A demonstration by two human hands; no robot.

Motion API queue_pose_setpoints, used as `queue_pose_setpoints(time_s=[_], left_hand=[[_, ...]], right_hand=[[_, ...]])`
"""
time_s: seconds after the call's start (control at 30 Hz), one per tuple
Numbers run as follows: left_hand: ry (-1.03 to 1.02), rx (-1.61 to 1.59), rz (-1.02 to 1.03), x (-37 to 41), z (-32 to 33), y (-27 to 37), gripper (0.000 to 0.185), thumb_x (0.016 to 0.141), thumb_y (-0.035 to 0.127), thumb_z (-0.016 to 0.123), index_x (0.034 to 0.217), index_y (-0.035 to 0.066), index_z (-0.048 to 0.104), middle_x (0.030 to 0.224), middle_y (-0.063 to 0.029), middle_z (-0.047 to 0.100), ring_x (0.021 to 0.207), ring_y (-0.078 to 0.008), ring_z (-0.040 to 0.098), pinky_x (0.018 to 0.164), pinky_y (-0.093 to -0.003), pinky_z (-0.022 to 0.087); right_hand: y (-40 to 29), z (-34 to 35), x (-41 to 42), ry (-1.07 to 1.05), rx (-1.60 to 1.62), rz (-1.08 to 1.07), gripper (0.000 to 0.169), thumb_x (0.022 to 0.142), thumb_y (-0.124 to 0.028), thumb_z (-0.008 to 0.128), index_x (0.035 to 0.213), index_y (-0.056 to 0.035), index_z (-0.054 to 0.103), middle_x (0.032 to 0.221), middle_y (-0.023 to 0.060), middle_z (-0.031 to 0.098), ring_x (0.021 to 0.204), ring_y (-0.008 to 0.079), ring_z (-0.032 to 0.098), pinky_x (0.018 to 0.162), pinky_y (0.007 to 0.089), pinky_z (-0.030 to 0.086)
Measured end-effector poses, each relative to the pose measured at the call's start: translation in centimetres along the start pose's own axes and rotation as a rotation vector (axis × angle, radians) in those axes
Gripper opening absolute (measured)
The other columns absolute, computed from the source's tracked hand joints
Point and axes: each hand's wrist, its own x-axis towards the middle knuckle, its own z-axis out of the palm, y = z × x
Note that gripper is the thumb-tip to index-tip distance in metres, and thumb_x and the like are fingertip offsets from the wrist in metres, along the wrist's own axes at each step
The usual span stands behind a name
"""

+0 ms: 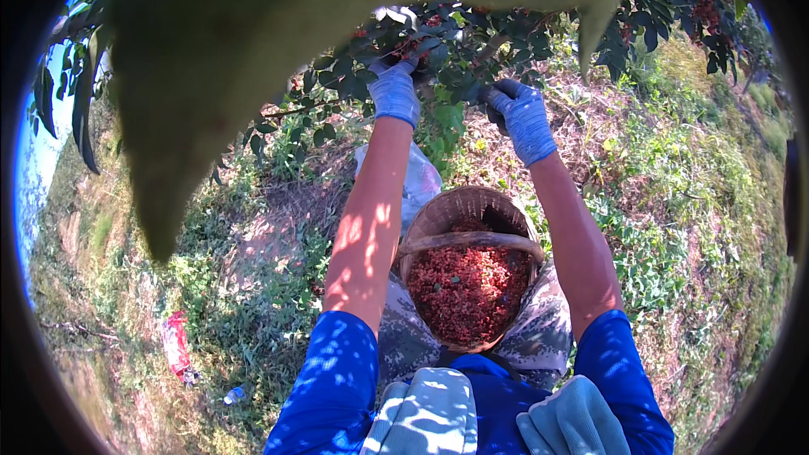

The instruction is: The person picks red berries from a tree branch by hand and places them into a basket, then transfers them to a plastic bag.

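My left hand point(394, 91), in a grey-blue knit glove with dark fingertips, reaches up into a leafy branch point(442, 54). Its fingers are partly hidden by leaves beside a cluster of small red berries point(409, 47) that look like Sichuan pepper. To the right, my right hand point(521, 115), gloved alike, has its curled fingers against the lower leaves of the same branch. Whether either hand grips a stem cannot be made out. Below them, between my legs, a woven basket point(436, 218) with an arched handle point(471, 240) holds a heap of picked red berries point(471, 294).
A large blurred leaf point(208, 44) hangs close to the camera and covers the upper left. More berry clusters point(701, 3) hang at upper right. A pale plastic bag point(420, 180) lies behind the basket. On the weedy ground are a red-and-white package point(177, 344) and a small bottle point(234, 395).
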Motion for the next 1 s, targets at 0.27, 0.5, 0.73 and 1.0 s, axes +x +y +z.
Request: queue_pose_setpoints(time_s=[0.27, 0.5, 0.73, 1.0], left_hand=[[0.009, 0.763, 0.692, -3.3, -1.1, 3.5, 0.025, 0.083, 0.011, 0.075, 0.107, 0.006, 0.068, 0.096, -0.0052, 0.069, 0.079, -0.0129, 0.061, 0.074, -0.0306, 0.05], [0.045, 1.355, 1.015, -1.8, -2.7, 2.0, 0.023, 0.085, 0.02, 0.073, 0.103, 0.007, 0.07, 0.092, -0.0054, 0.069, 0.075, -0.0163, 0.063, 0.07, -0.0308, 0.051], [0.022, 0.712, 0.0, -1.0, -1.8, 2.7, 0.036, 0.086, 0.034, 0.074, 0.105, 0.004, 0.069, 0.088, -0.0061, 0.068, 0.072, -0.0169, 0.059, 0.071, -0.0336, 0.047], [0.083, 1.103, 0.029, 4.2, -5.9, 0.5, 0.027, 0.082, 0.02, 0.076, 0.099, -0.001, 0.068, 0.082, -0.0053, 0.069, 0.073, -0.018, 0.067, 0.067, -0.0353, 0.052]], right_hand=[[-0.6, -0.4, 0.1, 0.002, -0.078, -0.06, 0.014, 0.089, -0.01, 0.065, 0.092, 0.0019, 0.072, 0.067, 0.0055, 0.064, 0.055, 0.0099, 0.056, 0.053, 0.026, 0.045], [0.1, 0.1, 0.0, 0.006, -0.056, -0.117, 0.015, 0.088, -0.01, 0.067, 0.094, 0.0028, 0.072, 0.071, 0.0075, 0.068, 0.056, 0.01, 0.058, 0.053, 0.0266, 0.046], [0.4, -0.7, 0.2, -0.011, -0.092, -0.125, 0.017, 0.088, -0.012, 0.067, 0.094, 0.0022, 0.072, 0.069, 0.0068, 0.067, 0.056, 0.0098, 0.058, 0.052, 0.0264, 0.045], [0.8, 0.0, 0.6, -0.017, -0.077, -0.126, 0.016, 0.089, -0.014, 0.067, 0.093, 0.0008, 0.072, 0.066, 0.0044, 0.064, 0.054, 0.0084, 0.055, 0.05, 0.0253, 0.042]])
